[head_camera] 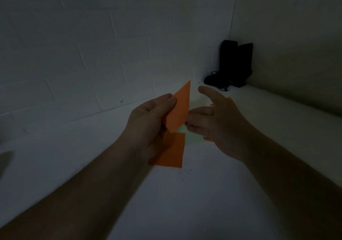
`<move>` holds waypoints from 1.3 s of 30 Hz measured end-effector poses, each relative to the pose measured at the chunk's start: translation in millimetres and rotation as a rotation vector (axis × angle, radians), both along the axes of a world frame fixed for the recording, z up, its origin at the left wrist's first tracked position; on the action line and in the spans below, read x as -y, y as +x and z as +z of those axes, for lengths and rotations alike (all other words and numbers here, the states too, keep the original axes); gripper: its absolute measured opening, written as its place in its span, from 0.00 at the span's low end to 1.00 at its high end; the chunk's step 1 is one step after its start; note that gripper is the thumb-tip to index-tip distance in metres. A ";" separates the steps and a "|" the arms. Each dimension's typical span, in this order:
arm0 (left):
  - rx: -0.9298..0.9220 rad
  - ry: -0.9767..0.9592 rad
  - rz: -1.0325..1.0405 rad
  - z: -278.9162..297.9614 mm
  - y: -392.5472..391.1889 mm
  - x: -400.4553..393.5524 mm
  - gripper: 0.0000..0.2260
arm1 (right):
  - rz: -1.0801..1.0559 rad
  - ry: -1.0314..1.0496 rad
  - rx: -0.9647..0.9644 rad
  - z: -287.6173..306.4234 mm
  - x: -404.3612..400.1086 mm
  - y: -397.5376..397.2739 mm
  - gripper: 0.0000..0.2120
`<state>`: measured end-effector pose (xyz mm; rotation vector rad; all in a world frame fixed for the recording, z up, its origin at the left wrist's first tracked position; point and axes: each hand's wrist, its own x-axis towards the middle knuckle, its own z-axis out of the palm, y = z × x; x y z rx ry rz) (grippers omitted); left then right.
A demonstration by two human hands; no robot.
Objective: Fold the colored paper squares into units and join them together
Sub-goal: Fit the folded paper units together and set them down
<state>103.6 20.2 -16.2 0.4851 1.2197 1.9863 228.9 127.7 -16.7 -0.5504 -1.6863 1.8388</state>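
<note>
Both hands up over the white counter [240, 175], forearms reaching in from near.

Left hand [148, 117] pinching folded orange paper [179, 108] upright, mid-scene; right hand [214, 117] just beside, fingers loose, holding nothing visible.

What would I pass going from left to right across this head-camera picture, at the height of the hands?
Left hand → folded orange paper pinched in it → right hand, fingers relaxed → bare white table. The black object in the corner sits farther back, above this line.
</note>
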 end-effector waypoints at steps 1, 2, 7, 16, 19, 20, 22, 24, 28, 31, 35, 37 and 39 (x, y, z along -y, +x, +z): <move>-0.009 0.004 -0.002 0.5 0.3 0.6 0.10 | 0.000 0.010 0.007 -0.2 -0.9 0.5 0.39; -0.025 0.006 -0.002 0.3 0.1 0.3 0.11 | 0.002 0.018 0.014 -0.4 -1.3 0.5 0.39; -0.158 -0.029 0.037 -3.2 -1.9 -0.2 0.13 | 0.009 0.019 0.041 -0.4 -2.8 2.0 0.38; -0.447 -0.097 0.060 -2.0 2.4 3.0 0.07 | 0.017 0.016 -0.009 -1.6 -4.6 1.3 0.31; -0.355 -0.007 -0.050 0.0 4.6 4.6 0.16 | -0.023 -0.026 -0.056 -1.5 -8.3 1.9 0.27; -0.343 0.009 -0.082 -0.6 4.7 4.5 0.20 | -0.042 -0.049 -0.085 -1.5 -8.9 1.7 0.26; -0.418 -0.011 -0.098 -4.3 4.6 1.7 0.24 | -0.075 -0.135 -0.168 -3.6 -11.1 -1.6 0.25; -0.503 -0.038 -0.080 -8.0 6.2 -1.4 0.24 | -0.098 -0.188 -0.186 -5.6 -13.0 -5.6 0.26; -0.481 -0.030 -0.050 -11.2 4.8 -3.7 0.25 | -0.076 -0.190 -0.193 -8.1 -14.5 -7.1 0.26; -0.422 -0.024 -0.043 -11.0 3.1 -4.6 0.26 | -0.067 -0.172 -0.200 -8.7 -12.1 -7.5 0.25; -0.398 -0.028 -0.007 -11.5 2.8 -5.5 0.25 | -0.071 -0.163 -0.192 -10.1 -10.2 -8.0 0.25; -0.431 -0.054 0.012 -10.8 2.2 -4.1 0.25 | -0.055 -0.146 -0.168 -10.2 -8.6 -8.7 0.25; -0.451 -0.065 0.011 -9.8 2.6 -3.4 0.24 | -0.047 -0.104 -0.133 -12.4 -7.5 -9.9 0.28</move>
